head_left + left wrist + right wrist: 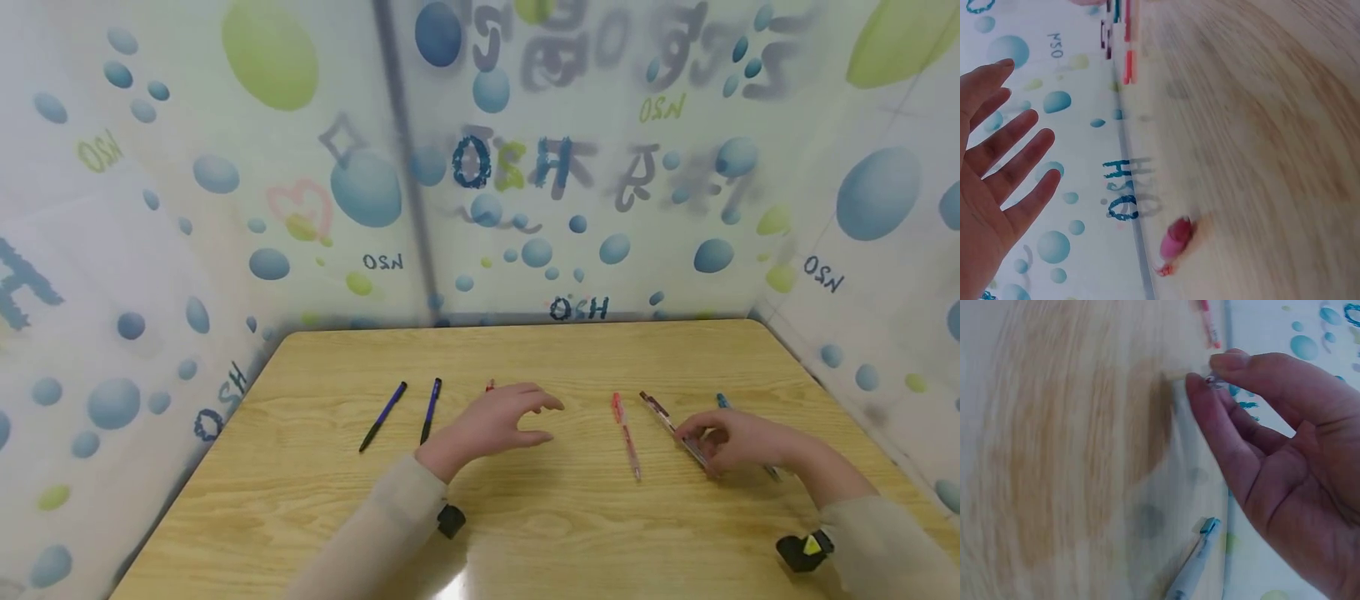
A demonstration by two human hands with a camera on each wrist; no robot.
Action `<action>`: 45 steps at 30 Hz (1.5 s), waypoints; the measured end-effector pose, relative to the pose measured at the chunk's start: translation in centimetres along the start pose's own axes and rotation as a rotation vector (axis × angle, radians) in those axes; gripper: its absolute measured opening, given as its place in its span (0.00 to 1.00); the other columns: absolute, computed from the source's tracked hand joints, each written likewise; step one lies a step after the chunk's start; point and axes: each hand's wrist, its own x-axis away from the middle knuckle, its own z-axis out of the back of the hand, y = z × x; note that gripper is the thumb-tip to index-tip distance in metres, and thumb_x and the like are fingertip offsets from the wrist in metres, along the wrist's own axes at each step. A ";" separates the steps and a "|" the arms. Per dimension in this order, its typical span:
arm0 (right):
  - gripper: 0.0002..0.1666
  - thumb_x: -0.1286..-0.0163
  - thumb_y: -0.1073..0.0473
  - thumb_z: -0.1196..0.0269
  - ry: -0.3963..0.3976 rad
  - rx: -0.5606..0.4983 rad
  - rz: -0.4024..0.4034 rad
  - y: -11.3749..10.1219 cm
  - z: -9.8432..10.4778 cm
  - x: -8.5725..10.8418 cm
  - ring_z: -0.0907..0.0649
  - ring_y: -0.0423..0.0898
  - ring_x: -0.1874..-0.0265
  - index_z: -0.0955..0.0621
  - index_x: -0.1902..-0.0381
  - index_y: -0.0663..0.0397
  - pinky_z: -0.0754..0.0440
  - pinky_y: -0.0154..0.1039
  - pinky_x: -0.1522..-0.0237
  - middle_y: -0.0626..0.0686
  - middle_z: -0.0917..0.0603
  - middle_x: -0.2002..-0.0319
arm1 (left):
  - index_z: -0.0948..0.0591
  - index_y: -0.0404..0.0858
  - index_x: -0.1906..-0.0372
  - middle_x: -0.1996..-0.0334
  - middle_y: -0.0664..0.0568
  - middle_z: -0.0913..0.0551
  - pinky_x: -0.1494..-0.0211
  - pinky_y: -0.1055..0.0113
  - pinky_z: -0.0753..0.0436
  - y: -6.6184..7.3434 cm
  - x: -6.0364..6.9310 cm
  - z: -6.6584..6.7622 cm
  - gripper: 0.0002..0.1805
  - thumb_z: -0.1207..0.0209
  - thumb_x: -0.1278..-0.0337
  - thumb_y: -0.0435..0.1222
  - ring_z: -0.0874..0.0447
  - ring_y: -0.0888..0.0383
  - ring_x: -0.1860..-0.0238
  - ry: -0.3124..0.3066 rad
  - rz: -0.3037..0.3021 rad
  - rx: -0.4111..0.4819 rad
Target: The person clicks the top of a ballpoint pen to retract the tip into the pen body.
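My right hand (738,442) pinches a clear-barrelled pen with a dark red end (657,407) between thumb and fingertips, near its lower part. In the right wrist view most of that pen is hidden by the fingers. Just beside the hand, a pen with a teal end (723,401) lies partly covered by it. A pink pen (625,433) lies to the hand's left. My left hand (495,421) hovers over the table with fingers spread and nothing in them. Behind it, a red-ended pen (491,385) is mostly hidden; the left wrist view shows its blurred red end (1177,240).
Two blue pens with black ends, one (384,415) farther left and one (431,408) partly behind the left hand, lie on the wooden table (555,533). Patterned sheets (517,250) printed with blue and green drops stand around the back and sides.
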 end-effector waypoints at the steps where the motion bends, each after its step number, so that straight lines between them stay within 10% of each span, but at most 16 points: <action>1: 0.28 0.42 0.72 0.35 0.015 -0.003 0.010 -0.1 0.0 0.0 0.23 0.45 0.65 0.24 0.41 0.66 0.21 0.37 0.69 0.60 0.26 0.54 | 0.22 0.45 0.40 0.46 0.53 0.20 0.46 0.69 0.23 0.1 -0.1 0.0 0.23 0.37 0.37 0.46 0.22 0.63 0.49 0.003 -0.005 0.001; 13: 0.26 0.36 0.74 0.38 0.146 -0.052 0.208 -2.3 -1.1 -0.8 0.19 0.46 0.60 0.30 0.41 0.75 0.16 0.41 0.64 0.70 0.27 0.51 | 0.22 0.44 0.40 0.47 0.56 0.20 0.48 0.70 0.22 1.1 -0.8 0.5 0.22 0.36 0.37 0.43 0.20 0.62 0.51 0.130 -0.035 0.022; 23: 0.26 0.36 0.71 0.35 0.181 -0.098 0.295 -4.5 -2.6 -1.8 0.20 0.48 0.58 0.26 0.41 0.65 0.15 0.41 0.60 0.46 0.22 0.49 | 0.23 0.46 0.39 0.50 0.55 0.18 0.47 0.65 0.21 2.4 -0.9 1.1 0.22 0.36 0.37 0.42 0.20 0.61 0.51 0.254 0.055 0.114; 33: 0.25 0.37 0.70 0.34 0.211 -0.063 0.391 -6.7 -4.4 -3.2 0.19 0.47 0.59 0.25 0.42 0.64 0.15 0.42 0.60 0.62 0.24 0.54 | 0.25 0.43 0.36 0.49 0.54 0.19 0.45 0.62 0.21 3.2 -0.9 1.7 0.25 0.36 0.38 0.39 0.20 0.60 0.51 0.366 0.075 0.242; 45: 0.26 0.37 0.73 0.35 0.249 -0.118 0.463 -8.9 -6.5 -4.3 0.19 0.47 0.56 0.25 0.41 0.59 0.15 0.44 0.57 0.51 0.23 0.49 | 0.26 0.42 0.35 0.49 0.53 0.20 0.47 0.64 0.20 4.4 -0.8 2.4 0.26 0.36 0.37 0.37 0.20 0.58 0.51 0.486 0.066 0.281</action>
